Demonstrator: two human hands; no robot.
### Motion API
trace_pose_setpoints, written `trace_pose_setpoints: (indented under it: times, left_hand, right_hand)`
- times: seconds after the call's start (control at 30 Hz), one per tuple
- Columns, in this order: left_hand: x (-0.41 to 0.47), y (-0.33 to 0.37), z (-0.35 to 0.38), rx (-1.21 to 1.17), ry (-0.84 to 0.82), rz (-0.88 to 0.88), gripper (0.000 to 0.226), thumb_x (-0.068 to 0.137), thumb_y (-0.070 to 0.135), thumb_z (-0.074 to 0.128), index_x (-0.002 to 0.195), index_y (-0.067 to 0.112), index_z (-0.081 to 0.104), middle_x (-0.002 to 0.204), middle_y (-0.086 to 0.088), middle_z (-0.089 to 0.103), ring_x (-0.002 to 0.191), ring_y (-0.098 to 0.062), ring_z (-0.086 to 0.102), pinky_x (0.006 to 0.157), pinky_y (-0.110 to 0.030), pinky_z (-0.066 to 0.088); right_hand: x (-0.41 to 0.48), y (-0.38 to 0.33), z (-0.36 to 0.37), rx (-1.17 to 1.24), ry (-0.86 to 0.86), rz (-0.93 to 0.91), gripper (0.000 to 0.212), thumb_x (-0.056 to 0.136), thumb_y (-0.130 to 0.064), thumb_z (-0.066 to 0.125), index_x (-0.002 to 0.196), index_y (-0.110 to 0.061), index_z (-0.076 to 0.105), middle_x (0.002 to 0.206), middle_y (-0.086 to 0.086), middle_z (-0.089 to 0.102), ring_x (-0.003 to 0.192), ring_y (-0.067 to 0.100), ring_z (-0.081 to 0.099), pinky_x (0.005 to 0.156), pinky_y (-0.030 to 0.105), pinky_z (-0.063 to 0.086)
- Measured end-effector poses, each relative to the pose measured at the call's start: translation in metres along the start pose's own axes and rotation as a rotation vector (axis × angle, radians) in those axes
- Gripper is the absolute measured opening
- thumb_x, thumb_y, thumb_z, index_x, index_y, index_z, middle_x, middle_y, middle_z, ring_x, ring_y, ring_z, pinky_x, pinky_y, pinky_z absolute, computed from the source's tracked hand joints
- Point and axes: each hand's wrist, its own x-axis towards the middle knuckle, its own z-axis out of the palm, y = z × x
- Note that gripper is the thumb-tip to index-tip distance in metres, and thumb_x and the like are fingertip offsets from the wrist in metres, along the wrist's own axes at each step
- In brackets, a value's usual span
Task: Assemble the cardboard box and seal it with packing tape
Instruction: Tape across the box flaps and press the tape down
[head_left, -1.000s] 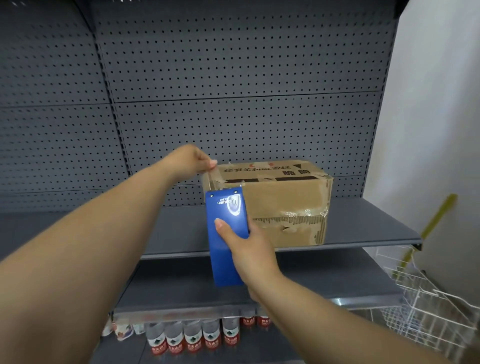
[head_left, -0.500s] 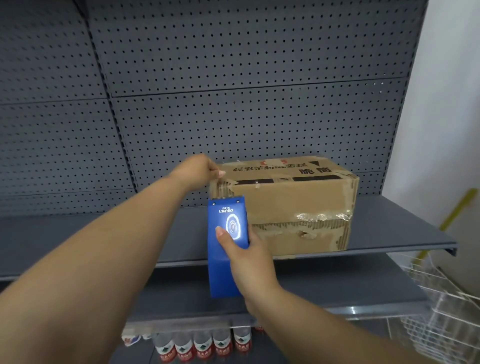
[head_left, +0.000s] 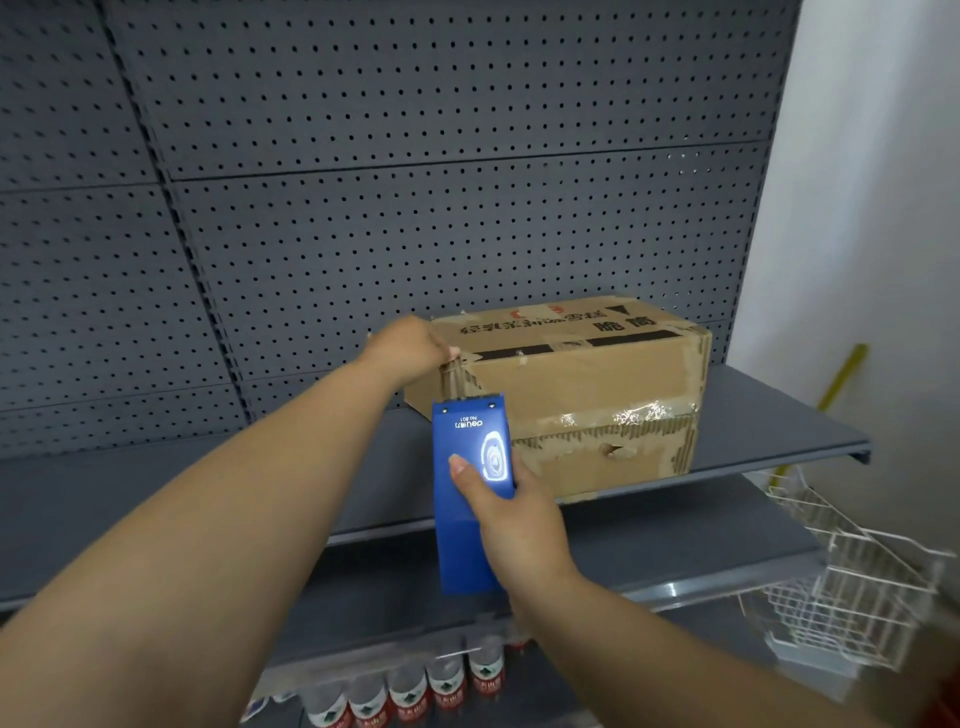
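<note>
Grey shelf (head_left: 779, 415) mid-frame, we've got left hand (head_left: 410, 345) curled on the cardboard box (head_left: 597, 379) corner, right hand (head_left: 519, 519) gripping the blue tape dispenser (head_left: 462, 467)

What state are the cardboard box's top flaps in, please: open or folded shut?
Folded shut: the cardboard box shows a flat top, its flaps meeting along a dark centre line.

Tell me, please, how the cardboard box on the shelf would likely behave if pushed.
The cardboard box would probably slide rather than tip: it sits low and wide on the shelf. Its torn, crumpled front seam suggests the walls may dent easily.
</note>
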Motion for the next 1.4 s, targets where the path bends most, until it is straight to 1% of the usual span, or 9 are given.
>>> trace_pose_setpoints:
  times: [0.13, 0.23, 0.33, 0.5, 0.67, 0.97, 1.1, 1.23, 1.4]
  left_hand:
    - [0.000, -0.007, 0.007, -0.153, 0.121, -0.006, 0.053, 0.083, 0.031, 0.066, 0.130, 0.016, 0.048, 0.136, -0.010, 0.044, 0.123, -0.029, 0.046, 0.103, -0.036, 0.037]
    - [-0.008, -0.008, 0.013, 0.076, 0.282, 0.277, 0.021, 0.089, 0.024, 0.059, 0.105, 0.013, 0.065, 0.116, -0.009, 0.057, 0.108, -0.027, 0.054, 0.088, -0.033, 0.044]
    - [-0.017, -0.010, 0.018, 0.214, 0.258, 0.347, 0.039, 0.096, 0.036, 0.043, 0.089, 0.006, 0.067, 0.086, -0.012, 0.067, 0.085, -0.028, 0.060, 0.070, -0.031, 0.041]
    - [-0.023, -0.014, 0.016, 0.338, 0.149, 0.413, 0.049, 0.099, 0.041, 0.026, 0.120, 0.012, 0.059, 0.117, -0.013, 0.065, 0.110, -0.030, 0.057, 0.090, -0.039, 0.045]
    - [-0.013, -0.014, 0.020, 0.304, -0.010, 0.426, 0.052, 0.099, 0.039, 0.027, 0.146, 0.015, 0.029, 0.153, -0.001, 0.032, 0.140, -0.016, 0.027, 0.111, -0.027, 0.021]
    - [-0.002, -0.024, 0.032, 0.195, 0.036, 0.412, 0.051, 0.099, 0.038, 0.030, 0.142, 0.012, 0.035, 0.150, -0.006, 0.035, 0.141, -0.017, 0.027, 0.115, -0.029, 0.019]
    - [0.000, -0.025, 0.033, 0.189, 0.050, 0.416, 0.051, 0.099, 0.038, 0.030, 0.142, 0.012, 0.036, 0.149, -0.007, 0.038, 0.140, -0.021, 0.030, 0.114, -0.032, 0.021]
    - [-0.002, -0.030, 0.048, -0.067, 0.127, 0.327, 0.048, 0.096, 0.040, 0.035, 0.132, 0.008, 0.038, 0.140, -0.010, 0.048, 0.135, -0.030, 0.035, 0.110, -0.046, 0.029]
    - [-0.005, -0.035, 0.067, -0.459, 0.201, 0.327, 0.031, 0.098, 0.030, 0.038, 0.114, 0.007, 0.051, 0.151, 0.000, 0.032, 0.140, -0.018, 0.028, 0.111, -0.033, 0.026]
  right_hand:
    - [-0.001, 0.005, 0.003, 0.011, 0.022, 0.016, 0.050, 0.076, -0.055, 0.064, 0.118, -0.028, 0.059, 0.106, -0.007, 0.069, 0.097, 0.016, 0.065, 0.086, 0.037, 0.054]
    - [-0.002, 0.007, 0.004, 0.018, 0.032, 0.026, 0.048, 0.077, -0.053, 0.064, 0.118, -0.028, 0.059, 0.105, -0.006, 0.068, 0.098, 0.017, 0.065, 0.086, 0.037, 0.054]
    - [-0.003, 0.007, 0.003, 0.006, 0.047, 0.030, 0.047, 0.079, -0.051, 0.064, 0.119, -0.026, 0.058, 0.106, -0.006, 0.067, 0.097, 0.017, 0.064, 0.085, 0.034, 0.053]
    - [-0.001, 0.008, 0.005, 0.003, 0.032, 0.008, 0.047, 0.081, -0.050, 0.062, 0.120, -0.026, 0.056, 0.106, -0.006, 0.066, 0.097, 0.015, 0.062, 0.080, 0.030, 0.051]
    - [0.008, 0.013, 0.005, -0.044, 0.013, -0.023, 0.054, 0.082, -0.050, 0.062, 0.128, -0.026, 0.051, 0.110, -0.006, 0.064, 0.098, 0.014, 0.061, 0.072, 0.024, 0.046]
    - [0.002, 0.051, 0.005, -0.098, -0.045, 0.066, 0.059, 0.081, -0.046, 0.064, 0.135, -0.029, 0.047, 0.108, -0.009, 0.066, 0.095, 0.010, 0.063, 0.076, 0.022, 0.050]
    - [-0.010, 0.064, 0.003, -0.011, -0.063, 0.142, 0.049, 0.083, -0.040, 0.065, 0.130, -0.031, 0.051, 0.101, -0.013, 0.068, 0.084, -0.002, 0.062, 0.052, 0.006, 0.044]
    - [-0.005, 0.063, 0.002, 0.027, -0.076, 0.179, 0.038, 0.082, -0.040, 0.066, 0.118, -0.029, 0.059, 0.101, -0.008, 0.070, 0.087, 0.006, 0.067, 0.060, 0.016, 0.048]
    - [-0.005, 0.063, 0.002, 0.038, -0.092, 0.211, 0.039, 0.080, -0.044, 0.067, 0.115, -0.029, 0.062, 0.103, -0.005, 0.070, 0.091, 0.012, 0.067, 0.068, 0.023, 0.050]
